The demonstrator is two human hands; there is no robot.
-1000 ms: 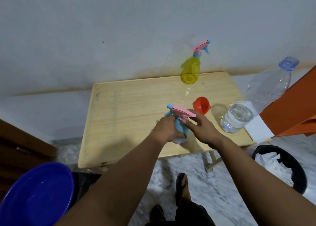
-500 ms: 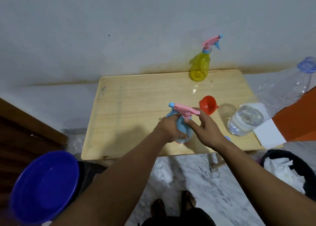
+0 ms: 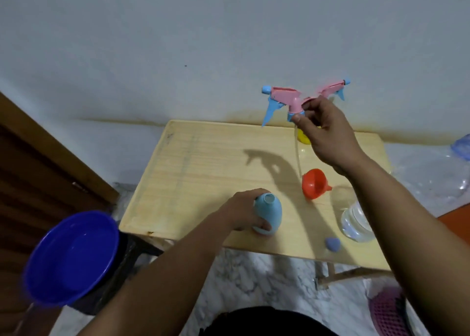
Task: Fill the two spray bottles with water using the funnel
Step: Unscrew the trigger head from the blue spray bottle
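My left hand (image 3: 244,212) is low in the middle of the frame, fingers wrapped round the blue spray bottle (image 3: 268,215), which stands on the wooden table (image 3: 203,173) with its neck open and uncapped. My right hand (image 3: 328,137) is raised in the upper right of centre, fingertips pinching the collar of the pink and blue trigger head (image 3: 282,101). Its thin clear dip tube (image 3: 298,152) hangs down from the collar toward the table.

The raised hand stands in the way of the yellow spray bottle (image 3: 304,137) at the far edge of the table. I see only a patch of its yellow body below my fingers and its own pink trigger (image 3: 335,89) poking out to the upper right. The orange funnel (image 3: 314,184) lies on its side on the table, to the right of the blue bottle and apart from it, just below the tube's end.

At the right edge of the table sits the clear water bottle (image 3: 356,223), partly covered by my right forearm; how much water it holds I cannot tell. A small blue cap (image 3: 332,244) lies on the table just left of it, near the front edge.

In the lower left of the frame there is a dark blue basin (image 3: 73,257), off the table. A pinkish mesh basket (image 3: 386,312) shows at the lower right, blurred. The floor below is marbled grey.
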